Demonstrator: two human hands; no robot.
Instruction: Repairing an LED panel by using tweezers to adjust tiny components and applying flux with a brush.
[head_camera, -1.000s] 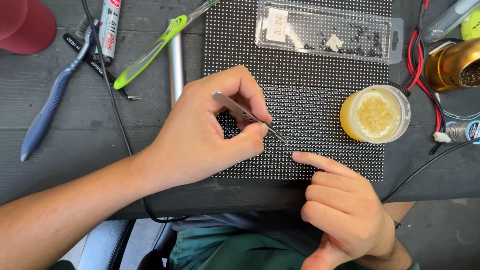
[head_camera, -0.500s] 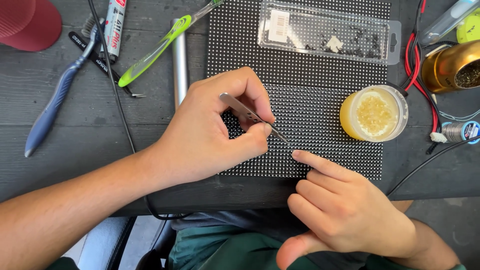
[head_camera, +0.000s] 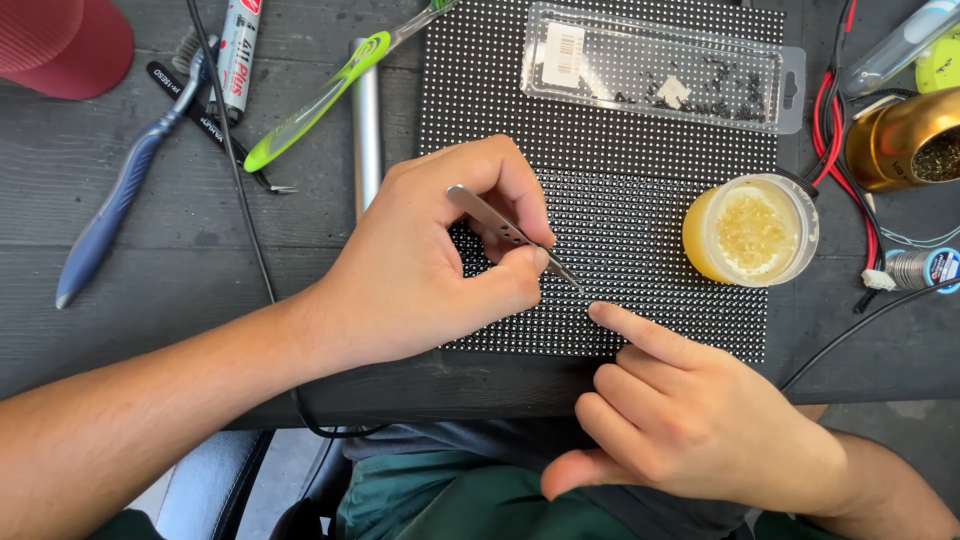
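Note:
My left hand (head_camera: 430, 265) pinches metal tweezers (head_camera: 505, 235) between thumb and fingers, their tip touching a black dotted panel (head_camera: 650, 190) near its lower middle. My right hand (head_camera: 700, 415) rests at the panel's front edge with the index finger stretched out, its tip just below and right of the tweezers' point. The other fingers of that hand are curled and hold nothing.
On the panel lie a clear plastic box of small parts (head_camera: 665, 65) and an open yellow jar (head_camera: 750, 230). Left of the panel are a metal rod (head_camera: 366, 120), a green-handled tool (head_camera: 320, 100), a blue-handled tool (head_camera: 115, 210), a marker (head_camera: 238, 60) and a red cap (head_camera: 60, 45). Cables (head_camera: 835, 130) and a brass holder (head_camera: 905, 140) sit at the right.
My right hand has slid a little to the right and forward, its index finger staying near the tweezers' tip. My left hand has barely shifted.

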